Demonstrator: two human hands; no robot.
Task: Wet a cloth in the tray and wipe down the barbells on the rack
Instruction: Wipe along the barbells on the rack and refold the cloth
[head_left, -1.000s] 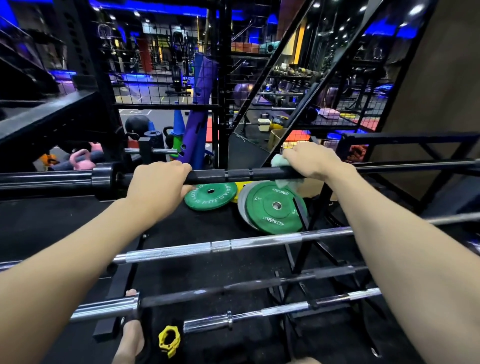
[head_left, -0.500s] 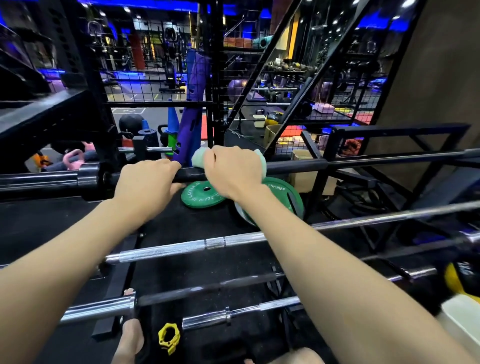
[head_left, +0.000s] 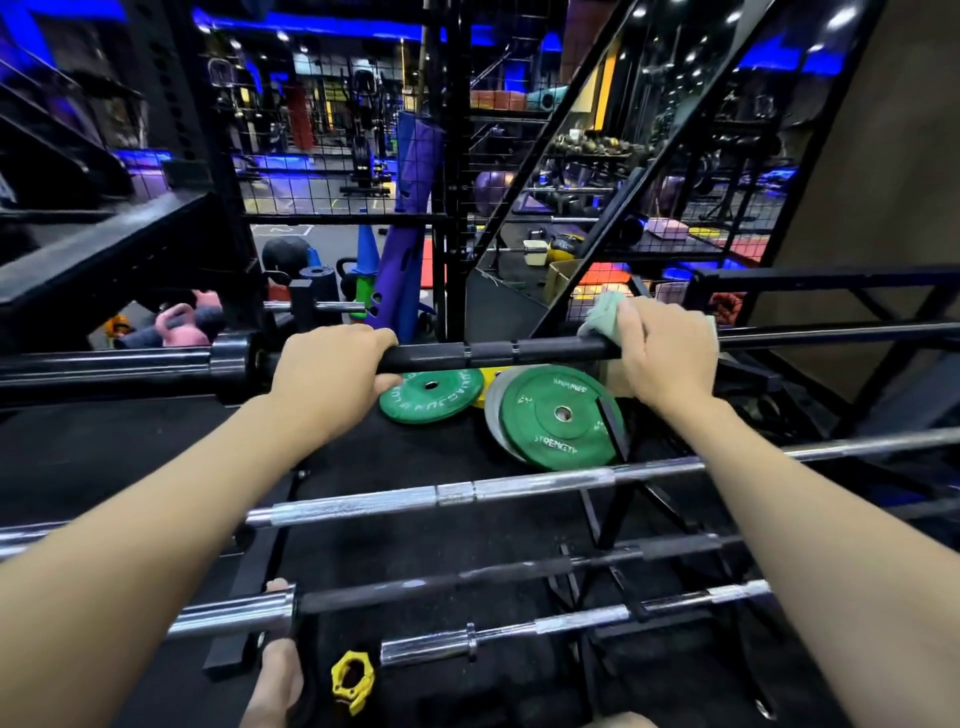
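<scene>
1. Presently the wiping step is judged to be in hand: the cloth (head_left: 602, 314), pale green, is wrapped over the black barbell (head_left: 498, 352) on the top rung of the rack (head_left: 810, 278) and is gripped there by the right hand (head_left: 665, 353), whose fingers are curled over bar and cloth together.
2. The same bar is steadied by the left hand (head_left: 332, 379), closed round the shaft just beside the collar, well apart from the right hand.
3. No tray is seen from the head view, so the wetting is taken as done; whether the cloth is damp cannot be told.
4. The next move is judged to call for a firm grip kept round the shaft while the cloth is slid along its length, with the bar held against rolling; 4 lower bars remain: a chrome barbell (head_left: 519, 488), a dark barbell (head_left: 467, 577), and 2 short chrome ones nearer the bottom.
5. Beyond the bars, green weight plates (head_left: 556, 415) are seen lying on the black floor, and a yellow collar clip (head_left: 353, 680) lies near the bottom of the view.
6. Against the frame 0.5 s ago, the cloth and right hand have been carried rightward from just beside the left hand; the spot resembles that held 1.0 s ago. The left hand has not been moved.
</scene>
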